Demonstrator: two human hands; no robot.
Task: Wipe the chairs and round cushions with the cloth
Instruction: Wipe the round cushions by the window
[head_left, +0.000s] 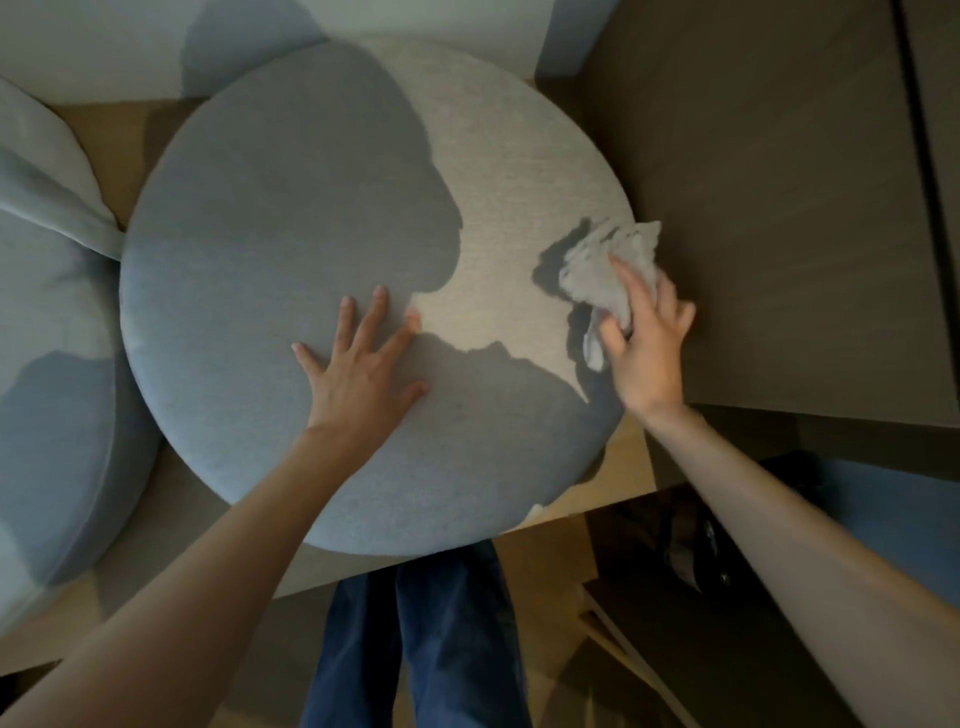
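While I leaned over the seating, a second grey cushion (57, 415) lay well to the left of my left hand. Its edge appeared to meet the edge of the big round cushion (291, 197) under my hands. Both sat on a pale wooden tabletop (626, 467), which showed bare beyond the left cushion and again just below my right wrist.

My left hand (358, 369) lay flat on the round cushion, palm down. Its fingers were straight and spread and held nothing, and it sat on the near half of the cushion's top. Shadow covered the fabric around and beyond that hand, and a brightly lit patch ran between my two hands, which were well apart.

To the right of that patch, my right hand (649, 353) was at the cushion's right rim, thumb and fingers closed round a crumpled light grey cloth (597, 275). The cloth bunched out past my fingertips and rested on the cushion's top right at its edge. It threw a dark shadow to its left, and a tail of it hung down beside my thumb.

Right of that hand stood a dark brown cabinet surface (779, 208), close against the cushion's rim. Below and between my forearms were my legs in blue jeans (415, 649).
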